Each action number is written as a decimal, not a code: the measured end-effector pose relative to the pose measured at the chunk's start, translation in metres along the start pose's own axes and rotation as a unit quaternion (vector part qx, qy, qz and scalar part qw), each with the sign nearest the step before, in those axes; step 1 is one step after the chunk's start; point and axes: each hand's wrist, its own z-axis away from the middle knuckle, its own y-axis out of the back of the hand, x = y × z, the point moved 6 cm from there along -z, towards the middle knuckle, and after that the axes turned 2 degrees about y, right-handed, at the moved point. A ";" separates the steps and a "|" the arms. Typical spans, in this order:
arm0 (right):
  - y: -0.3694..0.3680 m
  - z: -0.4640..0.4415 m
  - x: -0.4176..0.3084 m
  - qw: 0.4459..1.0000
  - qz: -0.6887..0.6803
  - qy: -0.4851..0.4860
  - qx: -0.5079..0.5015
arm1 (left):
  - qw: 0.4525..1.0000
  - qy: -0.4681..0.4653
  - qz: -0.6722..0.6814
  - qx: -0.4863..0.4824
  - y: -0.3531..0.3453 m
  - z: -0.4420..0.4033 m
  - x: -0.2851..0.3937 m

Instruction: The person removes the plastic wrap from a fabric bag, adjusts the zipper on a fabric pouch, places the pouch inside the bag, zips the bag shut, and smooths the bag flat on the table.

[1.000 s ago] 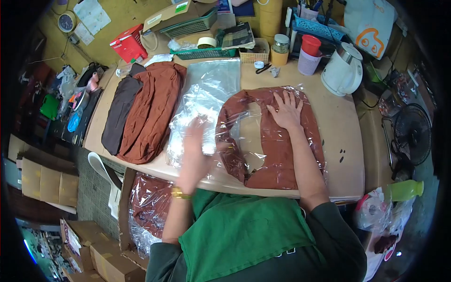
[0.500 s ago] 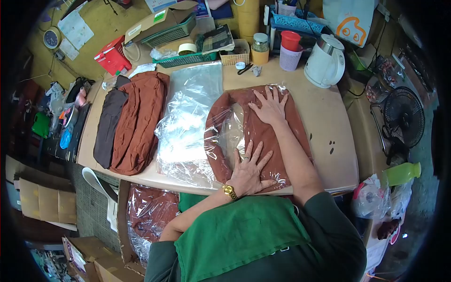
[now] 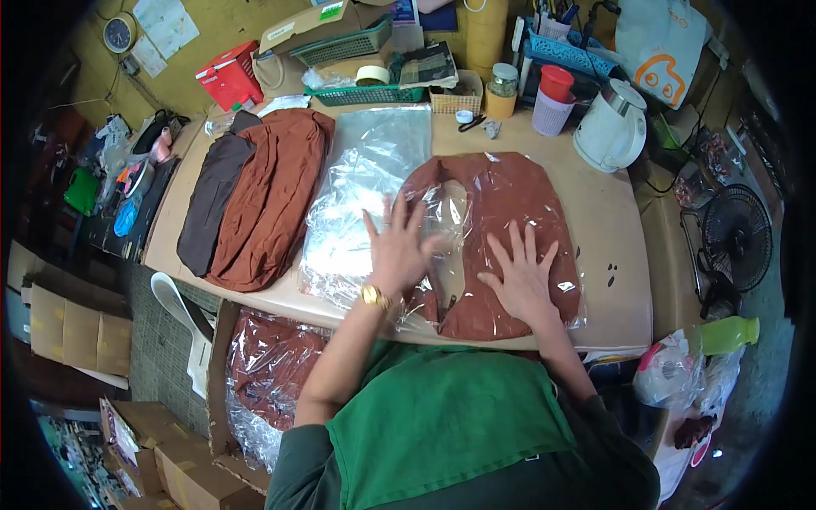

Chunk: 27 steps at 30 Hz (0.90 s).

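Note:
A rust-brown garment in a clear plastic bag (image 3: 510,195) lies flat on the table in front of me. My right hand (image 3: 523,276) rests on its lower right part, fingers spread. Over the bag's left edge is my left hand (image 3: 401,251), slightly blurred, its fingers apart and a gold watch on the wrist; whether it touches the plastic I cannot tell. Clear empty plastic bags (image 3: 378,136) lie beside the garment, partly under that hand. Further left sits a pile of folded rust-brown and dark grey garments (image 3: 272,195).
Along the back stand green baskets (image 3: 365,95), a glass jar (image 3: 501,82), a red cup in a lilac basket (image 3: 551,115) and a white kettle (image 3: 610,127). An open carton with bagged garments (image 3: 268,365) is below the table edge. A black fan (image 3: 738,238) stands right.
My left hand has lifted from the garment's lower part and moved up and left to the bag's edge. My right hand has come down from the top of the garment. The view has shifted slightly.

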 end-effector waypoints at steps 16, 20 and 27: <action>0.009 0.035 0.099 0.941 -0.312 -0.125 -0.040 | 0.943 0.257 0.209 0.015 0.018 0.086 -0.134; 0.054 -0.016 0.056 0.872 -0.475 -0.113 -0.044 | 0.876 0.282 0.371 0.128 0.055 0.151 -0.178; 0.160 -0.053 -0.226 0.796 -0.502 0.336 -0.036 | 0.730 0.457 0.317 0.398 0.209 0.403 -0.244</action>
